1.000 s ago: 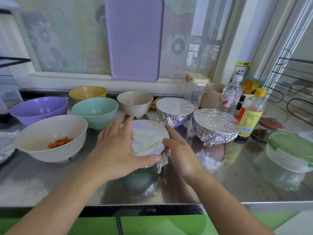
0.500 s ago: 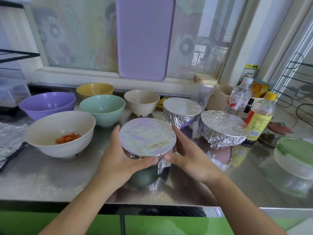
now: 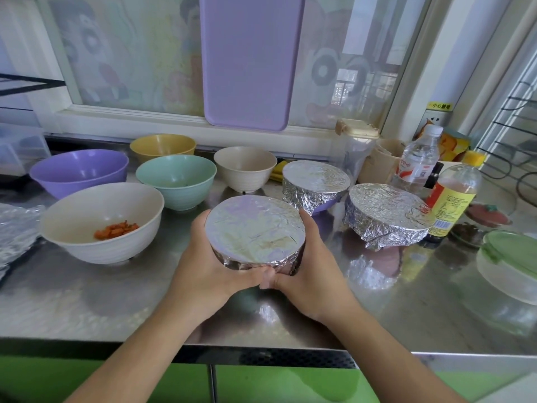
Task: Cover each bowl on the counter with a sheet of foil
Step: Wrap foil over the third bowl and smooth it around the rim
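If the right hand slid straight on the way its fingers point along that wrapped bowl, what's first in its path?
Probably the foil-covered purple bowl: the right hand, curled round the foil-covered bowl, points up and away toward it. Depth is unclear from this view.

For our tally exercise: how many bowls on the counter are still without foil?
5: white bowl with orange bits front left, purple bowl behind it, yellow bowl at the back, green bowl centre, beige bowl right of green.

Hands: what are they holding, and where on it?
Both hands, left hand and right hand, grip the foil-covered bowl by its foil-wrapped sides.
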Demonstrator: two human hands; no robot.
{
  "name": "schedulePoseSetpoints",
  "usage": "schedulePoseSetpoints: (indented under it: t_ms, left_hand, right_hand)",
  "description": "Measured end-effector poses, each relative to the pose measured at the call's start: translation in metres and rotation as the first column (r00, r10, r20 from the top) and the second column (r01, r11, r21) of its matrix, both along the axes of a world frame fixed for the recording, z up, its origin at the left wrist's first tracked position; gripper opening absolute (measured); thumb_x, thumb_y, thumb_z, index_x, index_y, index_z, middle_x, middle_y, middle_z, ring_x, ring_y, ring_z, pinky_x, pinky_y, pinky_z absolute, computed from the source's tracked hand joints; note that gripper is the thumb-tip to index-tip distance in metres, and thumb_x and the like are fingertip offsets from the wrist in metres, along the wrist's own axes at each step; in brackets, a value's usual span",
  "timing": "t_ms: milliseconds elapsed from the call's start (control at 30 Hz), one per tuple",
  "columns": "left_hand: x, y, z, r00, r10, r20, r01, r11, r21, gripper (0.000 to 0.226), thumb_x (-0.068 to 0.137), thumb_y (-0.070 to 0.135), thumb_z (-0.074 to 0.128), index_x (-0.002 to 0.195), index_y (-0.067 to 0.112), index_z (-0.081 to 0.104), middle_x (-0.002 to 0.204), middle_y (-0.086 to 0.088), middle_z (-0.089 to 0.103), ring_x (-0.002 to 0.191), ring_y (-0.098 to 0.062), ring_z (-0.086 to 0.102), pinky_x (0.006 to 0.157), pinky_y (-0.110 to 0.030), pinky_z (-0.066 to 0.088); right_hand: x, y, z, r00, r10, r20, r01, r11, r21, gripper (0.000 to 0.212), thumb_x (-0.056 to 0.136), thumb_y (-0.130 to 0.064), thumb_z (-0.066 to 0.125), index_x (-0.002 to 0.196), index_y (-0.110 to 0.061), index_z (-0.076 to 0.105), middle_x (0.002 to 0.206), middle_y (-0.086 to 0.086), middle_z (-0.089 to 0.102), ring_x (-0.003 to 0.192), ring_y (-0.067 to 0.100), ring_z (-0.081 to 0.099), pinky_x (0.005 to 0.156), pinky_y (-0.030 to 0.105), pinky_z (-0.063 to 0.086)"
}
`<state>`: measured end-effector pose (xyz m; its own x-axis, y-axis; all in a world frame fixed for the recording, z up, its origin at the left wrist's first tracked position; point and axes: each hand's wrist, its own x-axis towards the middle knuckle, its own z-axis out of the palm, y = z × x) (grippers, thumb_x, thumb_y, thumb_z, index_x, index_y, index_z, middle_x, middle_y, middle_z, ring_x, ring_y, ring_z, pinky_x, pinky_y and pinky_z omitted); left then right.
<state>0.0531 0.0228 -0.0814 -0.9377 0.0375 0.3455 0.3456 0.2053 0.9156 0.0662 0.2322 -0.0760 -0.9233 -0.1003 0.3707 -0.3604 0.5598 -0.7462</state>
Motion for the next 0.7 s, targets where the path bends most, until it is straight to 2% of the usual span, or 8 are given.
schedulePoseSetpoints:
  t_ms: [167,300,367,467,533,600,633,700]
  left_hand:
    - [0.0,0.002,-0.004,1.0,0.005,0.001,-0.005,1.0,0.011,0.121,0.039,0.054,0.104,0.141,0.034,0.042,0.135,0.024,0.061,0.127,-0.001,0.059,0.104,-0.039,0.053]
    - [0.0,0.002,-0.007,1.0,0.005,0.006,-0.005,1.0,0.021,0.125,0.039,0.057,0.103,0.144,0.036,0.038,0.135,0.03,0.058,0.127,0.005,0.057,0.105,-0.034,0.051]
    - [-0.002,0.002,-0.007,1.0,-0.012,0.021,0.011,1.0,0.018,0.125,0.043,0.055,0.105,0.147,0.032,0.041,0.139,0.023,0.06,0.13,-0.002,0.059,0.107,-0.04,0.052]
    - [-0.005,0.0,-0.007,0.999,-0.028,0.032,0.028,1.0,0.008,0.126,0.045,0.05,0.108,0.15,0.026,0.044,0.143,0.008,0.063,0.132,-0.013,0.061,0.109,-0.049,0.052]
    - [-0.004,-0.001,-0.005,0.998,-0.045,0.032,0.044,0.999,0.008,0.125,0.045,0.049,0.108,0.15,0.028,0.044,0.143,0.009,0.063,0.132,-0.012,0.061,0.109,-0.049,0.051]
    - [-0.003,-0.005,-0.003,0.996,-0.067,0.055,0.067,0.998,-0.002,0.122,0.047,0.046,0.108,0.15,0.03,0.045,0.142,0.012,0.064,0.132,-0.01,0.061,0.11,-0.049,0.05]
    - [-0.002,-0.008,-0.001,0.995,-0.079,0.068,0.079,0.997,0.0,0.12,0.048,0.045,0.108,0.15,0.033,0.045,0.141,0.015,0.064,0.13,-0.007,0.061,0.11,-0.047,0.05]
    - [0.001,-0.015,0.004,0.991,-0.079,0.105,0.079,0.997,0.005,0.123,0.045,0.047,0.107,0.149,0.039,0.042,0.138,0.026,0.061,0.125,0.007,0.059,0.11,-0.037,0.05]
  right_hand:
    - [0.0,-0.005,-0.007,0.999,-0.033,-0.002,0.033,0.999,0.015,0.114,0.062,-0.032,0.099,0.147,-0.044,0.023,0.133,-0.034,0.056,0.122,-0.015,0.052,0.09,0.002,0.04]
    - [0.003,-0.007,-0.01,0.998,0.02,0.065,-0.022,0.999,0.028,0.119,0.071,-0.028,0.095,0.159,-0.029,0.015,0.144,-0.024,0.052,0.131,-0.008,0.051,0.105,0.012,0.044]
    - [0.004,-0.008,-0.009,0.997,0.046,0.06,-0.05,0.996,0.07,0.115,0.075,-0.031,0.091,0.162,-0.026,0.016,0.15,-0.021,0.044,0.139,-0.005,0.045,0.112,0.014,0.04]
    - [0.006,-0.006,-0.007,0.997,0.063,0.043,-0.069,0.984,0.164,0.104,0.076,-0.042,0.083,0.162,-0.03,0.024,0.154,-0.015,0.036,0.148,0.004,0.034,0.122,0.029,0.035]
    - [0.009,0.0,-0.001,0.994,0.078,0.071,-0.092,0.97,0.223,0.107,0.075,-0.043,0.079,0.163,-0.032,0.019,0.158,-0.015,0.029,0.154,0.005,0.022,0.127,0.034,0.028]
    - [0.012,0.012,0.01,0.989,0.121,0.086,-0.142,0.939,0.314,0.106,0.074,-0.039,0.076,0.163,-0.035,0.019,0.163,-0.021,0.02,0.157,-0.002,0.004,0.131,0.033,0.015]
    - [0.013,0.02,0.016,0.985,0.136,0.102,-0.163,0.929,0.333,0.101,0.075,-0.035,0.076,0.161,-0.037,0.024,0.163,-0.025,0.021,0.154,-0.008,0.002,0.131,0.03,0.01]
    - [0.012,0.037,0.027,0.979,0.126,0.157,-0.162,0.956,0.243,0.091,0.079,-0.026,0.079,0.154,-0.044,0.03,0.158,-0.028,0.028,0.151,-0.011,0.015,0.127,0.027,0.015]
